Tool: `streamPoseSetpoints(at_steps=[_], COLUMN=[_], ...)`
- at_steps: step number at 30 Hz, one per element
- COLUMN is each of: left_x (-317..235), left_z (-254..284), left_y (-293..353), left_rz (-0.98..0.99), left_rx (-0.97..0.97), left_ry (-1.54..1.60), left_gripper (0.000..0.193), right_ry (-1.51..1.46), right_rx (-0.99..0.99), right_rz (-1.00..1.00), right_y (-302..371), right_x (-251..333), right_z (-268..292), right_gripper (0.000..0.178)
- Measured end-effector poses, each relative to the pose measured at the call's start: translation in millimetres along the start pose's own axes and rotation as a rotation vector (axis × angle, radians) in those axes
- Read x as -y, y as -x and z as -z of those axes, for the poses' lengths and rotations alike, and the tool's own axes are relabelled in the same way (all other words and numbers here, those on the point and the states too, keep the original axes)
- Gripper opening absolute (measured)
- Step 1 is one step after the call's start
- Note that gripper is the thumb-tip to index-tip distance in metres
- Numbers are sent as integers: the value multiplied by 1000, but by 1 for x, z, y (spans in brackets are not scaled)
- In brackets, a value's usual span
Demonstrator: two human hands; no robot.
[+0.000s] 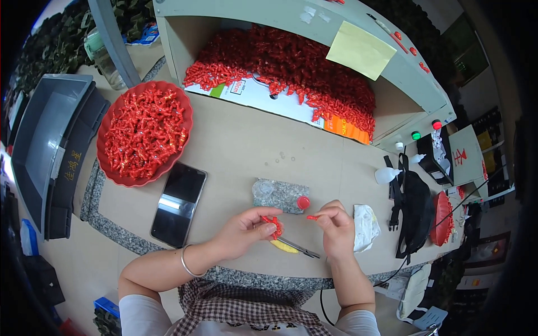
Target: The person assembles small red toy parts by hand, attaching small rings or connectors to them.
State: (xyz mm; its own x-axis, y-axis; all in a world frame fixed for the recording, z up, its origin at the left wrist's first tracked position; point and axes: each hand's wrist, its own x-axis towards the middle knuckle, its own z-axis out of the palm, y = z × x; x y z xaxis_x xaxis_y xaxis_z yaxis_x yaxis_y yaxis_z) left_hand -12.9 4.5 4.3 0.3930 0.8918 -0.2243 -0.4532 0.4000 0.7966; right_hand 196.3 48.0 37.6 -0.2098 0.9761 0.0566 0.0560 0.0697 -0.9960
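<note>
My left hand (pixel 241 231) is closed, pinching a small glossy red moulded figure (pixel 276 226) between thumb and fingers. To its right, my right hand (pixel 338 228) holds a tiny red piece (pixel 312 218) at its fingertips, a short gap away from the figure. Just beyond both hands lies a speckled grey stone slab (pixel 284 203). On the slab rest a clear round dish (pixel 263 189) and a small red cap (pixel 303 202). Between my hands, a slim metal tool (pixel 302 248) lies on the table by a yellow strip (pixel 284 246), its near end partly hidden.
A scalloped red bowl (pixel 188 120) of red pieces and a phone (pixel 179 203) lie left, beside stacked grey trays (pixel 59 134). A shelf box (pixel 174 50) heaped with red pieces spans the back. White bottle (pixel 386 175), crumpled white packet (pixel 366 228) and black waist bag (pixel 416 210) are right.
</note>
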Motion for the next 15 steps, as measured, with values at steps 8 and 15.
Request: streamPoseSetpoints(at_steps=[8, 15], left_x=[0, 4], left_z=[-4, -1], left_y=[-3, -2], left_rz=[29, -42], left_rx=[-46, 7], left_ry=[114, 75], left_gripper=[28, 27], right_ry=[582, 663], right_rx=[-10, -24], right_rz=[655, 694], right_y=[14, 14], right_x=[0, -8], right_z=[-24, -29], right_gripper=[12, 14])
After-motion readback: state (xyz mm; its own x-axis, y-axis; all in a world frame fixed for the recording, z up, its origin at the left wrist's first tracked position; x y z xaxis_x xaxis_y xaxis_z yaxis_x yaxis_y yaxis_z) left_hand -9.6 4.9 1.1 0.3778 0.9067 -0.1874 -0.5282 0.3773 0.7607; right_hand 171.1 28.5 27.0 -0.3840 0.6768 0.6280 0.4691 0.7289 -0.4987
